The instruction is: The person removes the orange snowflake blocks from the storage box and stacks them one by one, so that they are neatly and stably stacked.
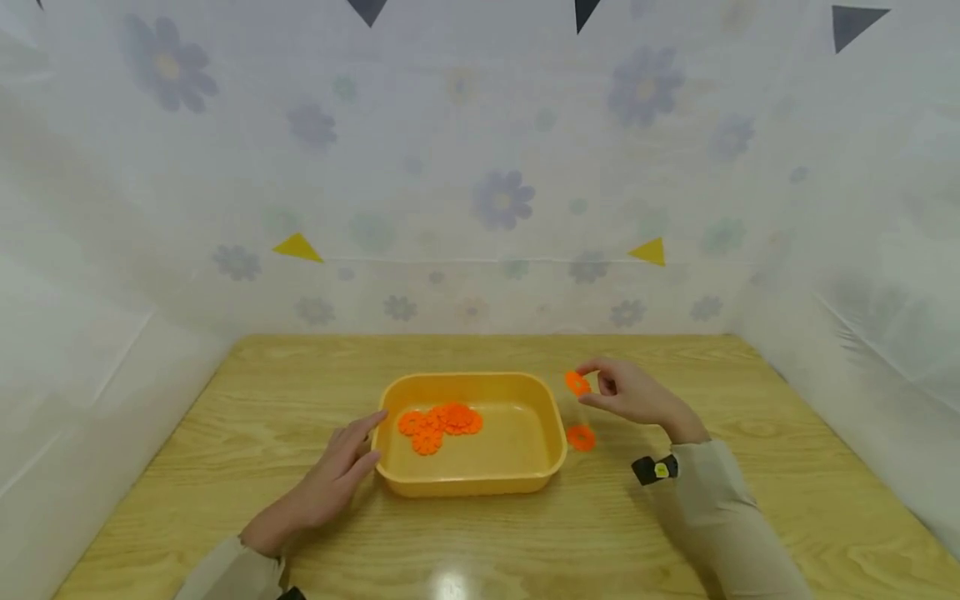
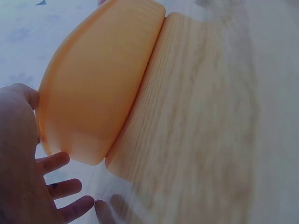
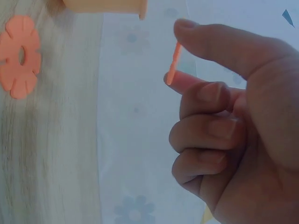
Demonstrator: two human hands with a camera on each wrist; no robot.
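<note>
A yellow plastic tray [image 1: 468, 479] stands on the table, with several orange notched discs [image 1: 427, 439] piled in its left half. My left hand [image 1: 337, 467] rests against the tray's left end, fingers extended and touching the rim; the left wrist view shows the tray's outer wall [image 2: 98, 88] beside the fingers. Right of the tray, my right hand [image 1: 630, 392] pinches one orange disc [image 1: 577, 383] between thumb and index finger, above the table. In the right wrist view that disc [image 3: 174, 63] appears edge-on, the other fingers curled. Another orange disc [image 1: 581, 437] lies flat beside the tray's right end.
The wood-grain table [image 1: 300, 367] extends around the tray. White flower-patterned sheeting [image 1: 420, 167] encloses it at the back and both sides. A black band with a yellow mark [image 1: 655, 470] is on the right wrist.
</note>
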